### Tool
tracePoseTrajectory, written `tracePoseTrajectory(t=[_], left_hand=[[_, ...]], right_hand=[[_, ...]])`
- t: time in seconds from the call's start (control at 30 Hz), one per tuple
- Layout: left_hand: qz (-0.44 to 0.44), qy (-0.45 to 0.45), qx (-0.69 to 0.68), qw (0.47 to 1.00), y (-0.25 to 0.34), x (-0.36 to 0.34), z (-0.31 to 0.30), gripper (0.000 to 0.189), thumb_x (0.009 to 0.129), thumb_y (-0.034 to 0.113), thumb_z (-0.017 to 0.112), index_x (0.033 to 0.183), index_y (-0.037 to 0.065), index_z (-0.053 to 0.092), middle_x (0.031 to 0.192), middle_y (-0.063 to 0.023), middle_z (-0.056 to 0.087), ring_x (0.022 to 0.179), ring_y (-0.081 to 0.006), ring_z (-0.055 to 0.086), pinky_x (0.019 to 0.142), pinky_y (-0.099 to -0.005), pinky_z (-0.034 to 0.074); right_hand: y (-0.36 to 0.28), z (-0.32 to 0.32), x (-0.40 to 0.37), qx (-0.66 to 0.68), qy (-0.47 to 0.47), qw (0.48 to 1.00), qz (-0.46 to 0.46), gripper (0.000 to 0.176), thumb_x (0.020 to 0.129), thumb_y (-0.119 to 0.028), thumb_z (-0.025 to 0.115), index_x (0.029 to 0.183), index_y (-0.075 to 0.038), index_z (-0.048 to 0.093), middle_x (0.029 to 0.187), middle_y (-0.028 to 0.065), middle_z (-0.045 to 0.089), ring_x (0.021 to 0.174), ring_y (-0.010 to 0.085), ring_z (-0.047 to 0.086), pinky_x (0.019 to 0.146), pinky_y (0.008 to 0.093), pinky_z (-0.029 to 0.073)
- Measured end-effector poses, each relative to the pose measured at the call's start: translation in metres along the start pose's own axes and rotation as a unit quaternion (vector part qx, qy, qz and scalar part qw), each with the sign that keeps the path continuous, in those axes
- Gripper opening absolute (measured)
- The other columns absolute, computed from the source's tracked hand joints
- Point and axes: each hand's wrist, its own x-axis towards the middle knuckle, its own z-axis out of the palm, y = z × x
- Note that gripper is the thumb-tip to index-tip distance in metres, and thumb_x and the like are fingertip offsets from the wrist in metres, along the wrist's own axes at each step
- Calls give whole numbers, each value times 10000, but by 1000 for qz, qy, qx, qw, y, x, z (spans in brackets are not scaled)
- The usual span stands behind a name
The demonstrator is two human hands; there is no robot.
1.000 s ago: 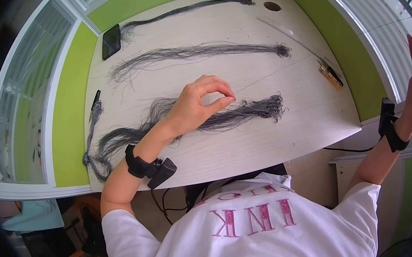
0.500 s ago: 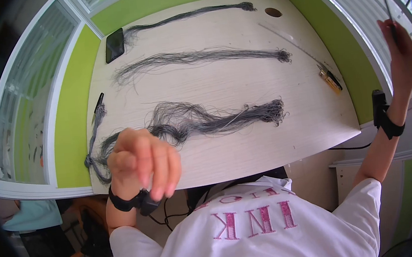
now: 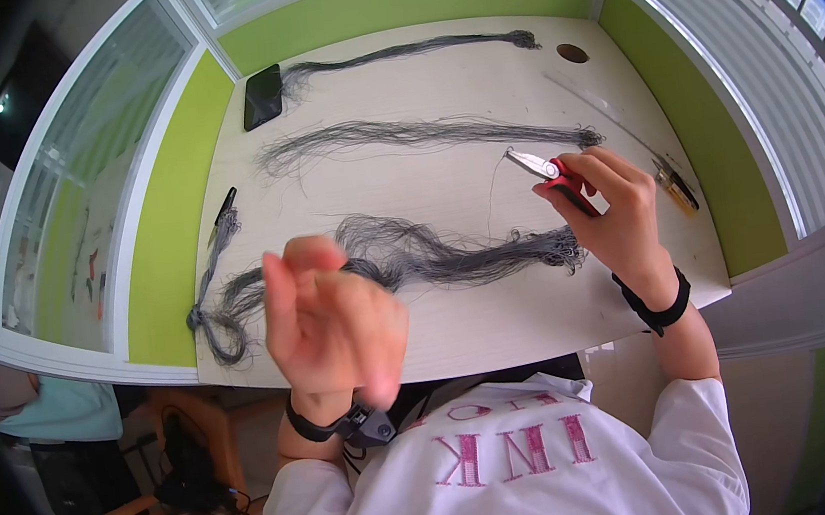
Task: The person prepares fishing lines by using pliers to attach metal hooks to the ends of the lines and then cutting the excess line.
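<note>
My right hand [image 3: 624,210] is closed round pliers [image 3: 552,170] with red and black handles. Their jaws point up and left, and a thin dark strand hangs from the tip toward the nearest bundle. My left hand [image 3: 336,316], slightly blurred, hovers over the table's front edge with fingers loosely bent and apart; nothing shows in it. Behind it lies the near bundle of fine grey wire-like strands [image 3: 453,258], its curled, hook-like ends at the right. Its left part is partly hidden by my left hand and runs to a knotted tail [image 3: 196,316].
Two more strand bundles lie farther back, a middle one [image 3: 419,132] and a far one [image 3: 411,48]. A black phone [image 3: 262,98] is at the back left. A long thin rod [image 3: 598,107] and a yellow-handled tool [image 3: 677,189] lie right. Green partitions [image 3: 406,2] surround the table [image 3: 481,336].
My right hand has come in from the far right over the table with the pliers, and a strand now hangs at their tip. My left hand has turned and shifted slightly right. The view has shifted.
</note>
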Motion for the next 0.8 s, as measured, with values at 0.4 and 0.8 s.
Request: tracePoseTrajectory(t=[0.4, 0.8], left_hand=[[-226, 107, 122, 961, -40, 10, -35, 471, 1025, 424, 402, 987, -20, 555, 1159, -180, 513, 653, -173, 579, 467, -244, 421], [-138, -352, -190, 906, -4, 17, 38, 491, 1014, 375, 460, 971, -54, 696, 845, -196, 697, 648, -255, 670, 526, -318, 517]], right_hand=[[-31, -9, 15, 80, -6, 996, -28, 278, 624, -21, 830, 847, -26, 665, 662, 56, 591, 578, 200, 566, 520, 302, 442], [-26, 23, -3, 6, -27, 997, -73, 276, 630, -63, 816, 853, -58, 654, 717, 40, 595, 639, 212, 565, 562, 327, 458]])
